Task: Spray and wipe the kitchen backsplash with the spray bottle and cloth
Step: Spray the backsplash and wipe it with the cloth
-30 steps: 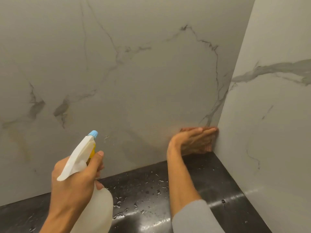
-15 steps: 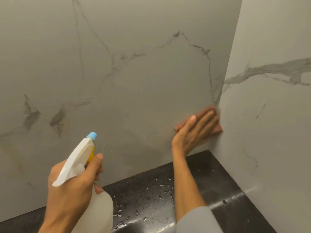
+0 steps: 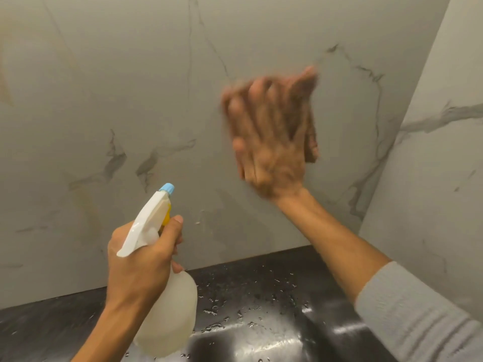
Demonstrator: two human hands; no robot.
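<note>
Pressing the cloth (image 3: pixel 311 145) on the backsplash (image 3: pixel 130 87) with straight, blurred fingers, the right grip (image 3: pixel 271 142) should, I think, wipe the wet part in overlapping strokes, while the left grip (image 3: pixel 141 265) is curled round the bottle (image 3: pixel 170 309) above the counter (image 3: pixel 261 296).

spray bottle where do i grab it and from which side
Grip the spray bottle's narrow neck under the white trigger head, coming from behind, as the left hand does: the blue nozzle faces the backsplash, and the round body looks too wide to wrap.
</note>
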